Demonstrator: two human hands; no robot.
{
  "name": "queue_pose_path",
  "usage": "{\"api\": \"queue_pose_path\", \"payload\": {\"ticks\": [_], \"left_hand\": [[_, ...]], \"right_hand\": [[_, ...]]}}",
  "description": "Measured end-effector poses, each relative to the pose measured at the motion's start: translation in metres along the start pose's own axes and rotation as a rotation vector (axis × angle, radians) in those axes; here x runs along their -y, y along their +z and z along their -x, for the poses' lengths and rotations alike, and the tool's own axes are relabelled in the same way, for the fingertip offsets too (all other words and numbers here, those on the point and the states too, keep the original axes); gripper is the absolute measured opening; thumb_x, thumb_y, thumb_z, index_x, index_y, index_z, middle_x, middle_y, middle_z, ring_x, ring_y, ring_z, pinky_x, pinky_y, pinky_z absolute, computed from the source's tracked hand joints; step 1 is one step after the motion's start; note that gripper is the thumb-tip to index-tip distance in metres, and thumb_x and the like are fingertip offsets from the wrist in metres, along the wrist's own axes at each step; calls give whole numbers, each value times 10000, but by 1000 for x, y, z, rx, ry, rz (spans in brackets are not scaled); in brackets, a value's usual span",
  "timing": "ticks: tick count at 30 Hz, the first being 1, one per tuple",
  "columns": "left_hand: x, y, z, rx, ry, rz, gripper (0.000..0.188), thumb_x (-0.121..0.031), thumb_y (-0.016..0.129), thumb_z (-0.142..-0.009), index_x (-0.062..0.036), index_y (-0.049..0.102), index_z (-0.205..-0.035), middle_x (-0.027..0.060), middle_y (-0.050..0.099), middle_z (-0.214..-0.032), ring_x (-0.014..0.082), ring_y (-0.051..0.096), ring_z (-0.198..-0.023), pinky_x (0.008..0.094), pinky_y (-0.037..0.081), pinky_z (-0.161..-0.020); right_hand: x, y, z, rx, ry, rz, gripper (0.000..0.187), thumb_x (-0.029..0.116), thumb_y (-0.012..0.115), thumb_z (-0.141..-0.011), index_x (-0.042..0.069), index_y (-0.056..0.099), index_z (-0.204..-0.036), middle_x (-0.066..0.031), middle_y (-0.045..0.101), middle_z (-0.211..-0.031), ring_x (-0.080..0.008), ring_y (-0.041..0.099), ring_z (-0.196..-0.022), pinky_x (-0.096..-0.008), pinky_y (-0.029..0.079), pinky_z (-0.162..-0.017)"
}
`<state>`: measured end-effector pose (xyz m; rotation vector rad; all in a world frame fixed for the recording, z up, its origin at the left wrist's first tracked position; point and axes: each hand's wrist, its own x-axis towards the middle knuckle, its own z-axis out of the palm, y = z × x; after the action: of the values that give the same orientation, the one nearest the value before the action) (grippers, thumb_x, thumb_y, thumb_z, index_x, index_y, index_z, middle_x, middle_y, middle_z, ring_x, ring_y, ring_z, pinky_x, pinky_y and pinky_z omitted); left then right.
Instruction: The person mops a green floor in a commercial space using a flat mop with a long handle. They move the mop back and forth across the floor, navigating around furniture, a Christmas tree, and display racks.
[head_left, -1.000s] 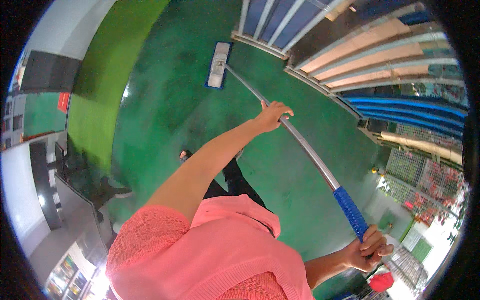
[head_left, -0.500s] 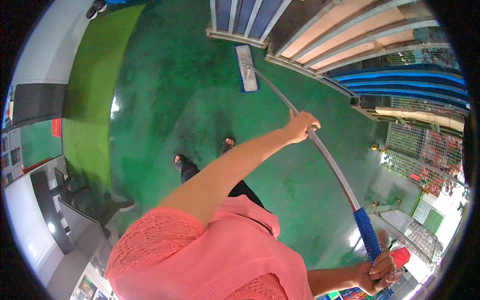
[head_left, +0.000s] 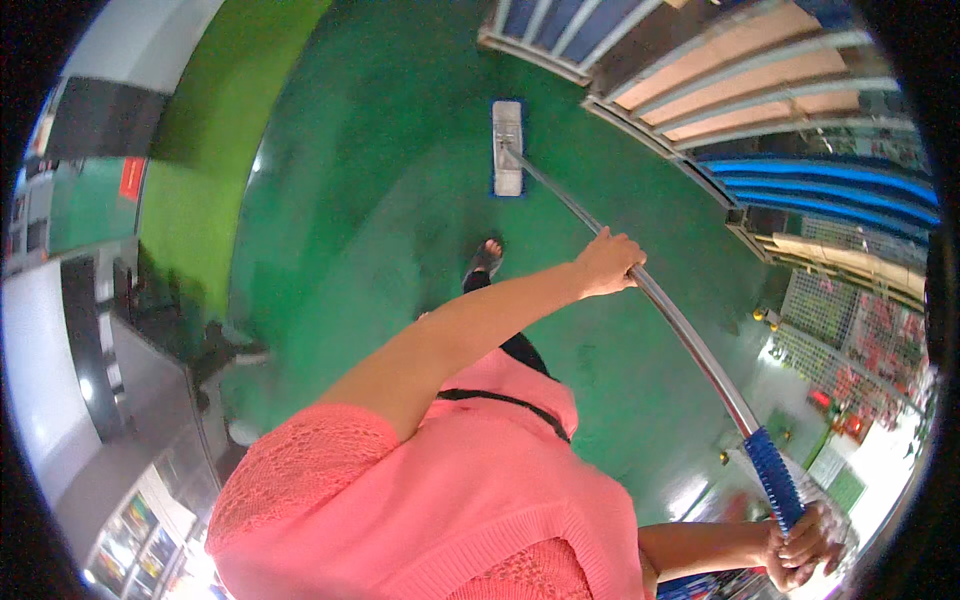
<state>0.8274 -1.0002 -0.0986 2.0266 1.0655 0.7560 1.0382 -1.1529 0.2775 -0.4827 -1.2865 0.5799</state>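
Note:
A flat mop lies with its pale, blue-edged head (head_left: 508, 148) on the green floor, and its metal pole (head_left: 690, 340) slants back toward me at the right. My left hand (head_left: 610, 265) is closed round the middle of that pole, the arm stretched across my body. Down at the lower right, my right hand (head_left: 803, 547) grips the top end of the blue handle sleeve (head_left: 774, 478). One sandalled foot (head_left: 487, 255) is in front of me, short of the mop head; the other is mostly hidden behind my left arm.
Slatted metal-framed racks (head_left: 740, 90) line the far right, with blue bars (head_left: 820, 180) and wire mesh panels (head_left: 820, 310) beyond. A light green strip (head_left: 215, 150) runs along the left side. Grey furniture (head_left: 150, 385) stands at the lower left.
The mop head has turned straighter and sits farther from the racks. One foot has stepped forward. Both hands have shifted slightly right in the picture, still holding the mop.

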Motion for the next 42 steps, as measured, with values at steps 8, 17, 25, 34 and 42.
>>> {"api": "queue_pose_path", "payload": {"ticks": [8,17,25,34,42], "left_hand": [[-18,-77,238,-273,-370,-62,259,-217,687,-647,-119,528,-826,35,550,-806,254,524,-866,418,363,-758],[12,-91,508,-350,-984,-185,188,-162,635,-698,-84,521,-825,125,576,-859,331,549,-889,448,413,-813],[50,-34,458,-508,-933,-48,252,-69,612,-697,-161,610,-932,67,616,-901,283,563,-907,403,453,-753],[-20,83,179,-240,-534,-67,176,-96,569,-767,-174,627,-914,20,584,-916,252,538,-939,496,369,-782],[-22,251,-63,20,-126,-34,269,-60,577,-711,-214,601,-930,-22,564,-902,216,518,-952,537,323,-761]], "right_hand": [[-31,75,17,301,328,-487,181,67,527,-682,100,467,-850,59,324,-358,-47,362,-335,-171,378,-502],[-111,175,172,312,1033,-988,166,131,576,-722,125,428,-648,36,396,-442,-71,369,-361,-215,262,-375],[-121,181,178,334,876,-760,167,224,501,-799,76,472,-869,33,371,-445,-108,326,-373,-301,288,-464],[-50,-100,113,83,494,-458,75,138,555,-767,111,500,-810,38,390,-407,-77,338,-319,-236,273,-357],[-20,-292,100,-159,309,-71,45,87,476,-797,103,518,-799,29,365,-408,-87,302,-358,-257,256,-432]]}}
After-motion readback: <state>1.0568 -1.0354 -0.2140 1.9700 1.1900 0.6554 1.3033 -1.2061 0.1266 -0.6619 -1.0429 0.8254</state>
